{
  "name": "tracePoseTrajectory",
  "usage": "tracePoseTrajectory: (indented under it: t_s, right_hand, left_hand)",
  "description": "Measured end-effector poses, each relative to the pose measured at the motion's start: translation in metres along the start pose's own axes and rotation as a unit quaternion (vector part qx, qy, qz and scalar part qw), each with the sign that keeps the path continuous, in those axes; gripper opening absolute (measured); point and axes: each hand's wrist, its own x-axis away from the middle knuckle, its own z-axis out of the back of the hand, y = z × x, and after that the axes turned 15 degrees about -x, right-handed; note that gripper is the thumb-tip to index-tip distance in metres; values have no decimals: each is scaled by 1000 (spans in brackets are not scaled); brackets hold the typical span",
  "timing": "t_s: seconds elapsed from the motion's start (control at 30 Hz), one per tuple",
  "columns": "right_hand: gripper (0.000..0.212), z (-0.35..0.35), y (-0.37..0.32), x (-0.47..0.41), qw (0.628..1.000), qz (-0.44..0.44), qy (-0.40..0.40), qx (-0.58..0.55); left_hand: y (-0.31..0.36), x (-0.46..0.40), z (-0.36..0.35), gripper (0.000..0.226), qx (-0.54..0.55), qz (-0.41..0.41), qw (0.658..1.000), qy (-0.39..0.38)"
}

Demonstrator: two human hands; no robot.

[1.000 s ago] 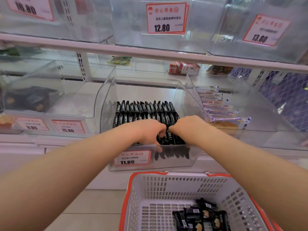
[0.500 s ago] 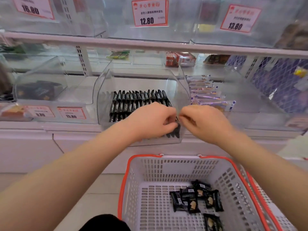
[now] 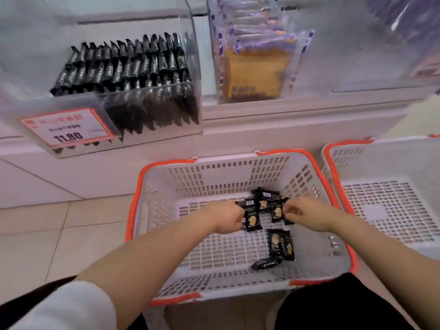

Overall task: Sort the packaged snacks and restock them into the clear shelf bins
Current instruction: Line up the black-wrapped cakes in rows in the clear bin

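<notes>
Several small black snack packets lie loose in a white basket with an orange rim on the floor in front of me. My left hand is down in the basket, its fingers curled round a black packet. My right hand reaches in from the right and pinches another black packet. Above, a clear shelf bin with an 11.80 price tag holds rows of the same black packets standing on edge.
A neighbouring clear bin holds purple-and-clear packets of yellow snacks. A second white orange-rimmed basket stands to the right. Pale floor tiles lie to the left, and my dark-clothed knees are below.
Both hands have left the shelf bin and dropped into the basket, where they now take hold of black packets. My view has tilted down from the shelves to the basket.
</notes>
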Motion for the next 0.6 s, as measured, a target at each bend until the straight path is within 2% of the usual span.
tracePoseTrajectory:
  t_s: [0.17, 0.33, 0.5, 0.6]
  right_hand:
    - [25, -51, 57, -41, 996, -66, -58, -32]
    - [23, -92, 80, -87, 990, -68, -121, -21]
    - [41, -127, 88, -113, 996, -25, -63, 57]
    - [47, -141, 90, -118, 993, -18, -83, 82]
  left_hand:
    - [9, -58, -50, 30, 62, 25, 995, -76]
    - [7, -92, -97, 27, 69, 77, 991, -87]
    - [-1, -110, -128, 30, 144, 174, 970, -90]
    - [-3, -122, -135, 34, 206, 278, 937, -48]
